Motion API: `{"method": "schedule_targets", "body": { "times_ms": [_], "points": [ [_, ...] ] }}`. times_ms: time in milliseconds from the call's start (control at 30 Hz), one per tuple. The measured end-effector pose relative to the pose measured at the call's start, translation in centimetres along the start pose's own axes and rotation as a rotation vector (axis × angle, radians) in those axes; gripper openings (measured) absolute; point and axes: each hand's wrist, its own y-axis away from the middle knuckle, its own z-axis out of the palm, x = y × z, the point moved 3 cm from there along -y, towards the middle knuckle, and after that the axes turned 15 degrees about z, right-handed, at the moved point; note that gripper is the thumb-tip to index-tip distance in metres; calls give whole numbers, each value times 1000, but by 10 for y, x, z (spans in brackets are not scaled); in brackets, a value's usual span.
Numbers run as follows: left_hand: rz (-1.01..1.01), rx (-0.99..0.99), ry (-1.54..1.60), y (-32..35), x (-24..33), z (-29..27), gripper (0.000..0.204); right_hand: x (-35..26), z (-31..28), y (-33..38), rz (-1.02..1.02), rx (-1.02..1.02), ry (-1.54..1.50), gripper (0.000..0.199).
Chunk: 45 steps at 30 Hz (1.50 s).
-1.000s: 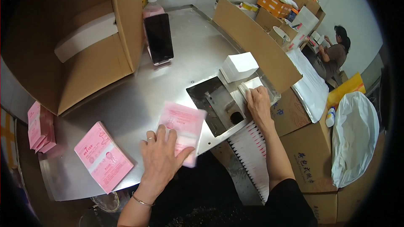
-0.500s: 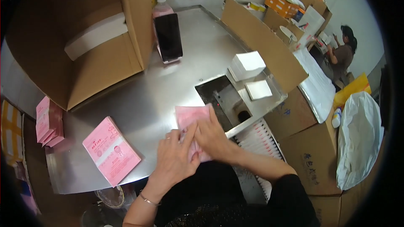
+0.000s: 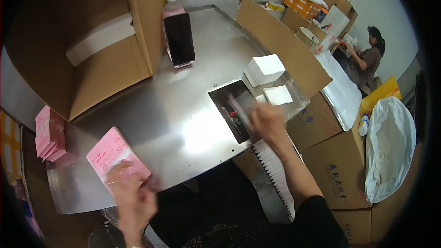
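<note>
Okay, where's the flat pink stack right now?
In the head view, the flat pink stack lies on the metal table, at the near left, partly hidden by the blurred left hand.

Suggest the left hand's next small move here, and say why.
Probably, the left hand should pinch the top of the pink stack at its near end. It overlaps that end in this view, while the right hand is well apart, by the dark opening in the steel table. Motion blur hides whether either hand already grips anything.
</note>
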Motion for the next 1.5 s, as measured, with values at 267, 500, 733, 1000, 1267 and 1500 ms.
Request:
{"method": "schedule_targets", "body": {
  "times_ms": [267, 500, 733, 1000, 1267, 1500],
  "points": [
    [-233, -167, -228, 21, -64, -15, 26, 34, -14, 1, -99, 461, 132, 27],
    [-286, -141, 54, 20, -69, -17, 13, 61, -38, -12, 59, 452, -261, 18],
    [-306, -141, 69, 22, -68, -20, 12, 8, -104, -57, -179, 1022, 180, 23],
    [-360, -133, 115, 20, -68, -17, 14, 15, -56, -92, -163, 748, 329, 25],
    [-305, -97, -31, 25, -82, -24, 15, 9, -50, -97, -130, 591, 369, 18],
    [154, -116, 102, -33, 7, 28, 35, 12, -52, -98, -36, 539, 265, 20]
  ]
}}
